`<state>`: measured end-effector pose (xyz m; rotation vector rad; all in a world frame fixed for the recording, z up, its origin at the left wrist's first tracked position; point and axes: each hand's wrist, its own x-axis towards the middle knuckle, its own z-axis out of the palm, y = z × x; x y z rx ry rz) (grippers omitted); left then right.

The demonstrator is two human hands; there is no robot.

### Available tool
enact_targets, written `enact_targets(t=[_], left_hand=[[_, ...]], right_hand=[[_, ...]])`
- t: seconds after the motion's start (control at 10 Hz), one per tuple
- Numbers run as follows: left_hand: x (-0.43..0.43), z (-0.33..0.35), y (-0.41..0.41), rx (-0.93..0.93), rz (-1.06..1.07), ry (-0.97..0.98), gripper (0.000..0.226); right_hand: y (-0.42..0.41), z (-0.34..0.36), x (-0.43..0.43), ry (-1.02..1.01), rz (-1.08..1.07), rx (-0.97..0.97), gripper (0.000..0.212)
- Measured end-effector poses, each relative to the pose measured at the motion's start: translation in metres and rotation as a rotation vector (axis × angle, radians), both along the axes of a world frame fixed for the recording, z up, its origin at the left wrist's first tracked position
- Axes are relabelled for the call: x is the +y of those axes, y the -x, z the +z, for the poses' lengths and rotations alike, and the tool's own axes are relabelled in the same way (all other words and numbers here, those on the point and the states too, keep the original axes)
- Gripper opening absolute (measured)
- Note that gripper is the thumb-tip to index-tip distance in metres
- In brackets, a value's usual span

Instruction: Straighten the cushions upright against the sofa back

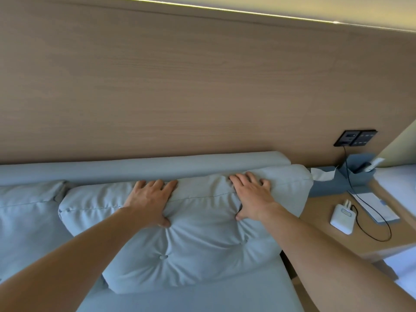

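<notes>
Left hand and right hand clamp the top edge of the tufted cushion, centre frame; its long axis runs left-right, touching the sofa back above.

No legible text anywhere in view. The paper sheet on the side table at right carries a small blue mark, too blurred to read. Any markings on the white charger near it and the black wall panel farther back are too small to read.
</notes>
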<state>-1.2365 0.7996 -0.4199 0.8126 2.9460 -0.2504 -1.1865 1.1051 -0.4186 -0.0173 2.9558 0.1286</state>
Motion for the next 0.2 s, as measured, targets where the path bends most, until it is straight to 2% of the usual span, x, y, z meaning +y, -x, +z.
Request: enact_targets(t=[0.2], left_hand=[[-0.018,0.032,-0.037,-0.028,0.040,-0.029,0.142]], right_hand=[[-0.008,0.034,-0.009,-0.081,-0.075,-0.179,0.152]])
